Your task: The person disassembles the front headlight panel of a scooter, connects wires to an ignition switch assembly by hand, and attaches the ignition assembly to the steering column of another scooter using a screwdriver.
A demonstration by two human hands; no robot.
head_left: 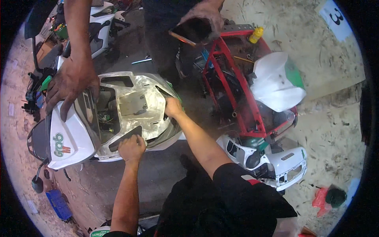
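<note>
A white electric scooter (75,138) stands in front of me, its inner body shell (148,103) bare and smudged. My left hand (132,149) has its fingers curled on a dark flat panel (128,136) at the near side of the shell. My right hand (173,107) grips the right end of the shell, its fingertips partly hidden in a side opening. Between the white front panel and the shell, a cavity with wiring (106,116) shows.
Across from me, a co-worker's hand (75,81) rests on the scooter; the other holds a phone (193,31). A red metal rack (233,85) stands right, bearing a white and green fairing (272,81) and yellow bottle (256,34). White body parts (282,168) and a blue crate (58,204) lie nearby.
</note>
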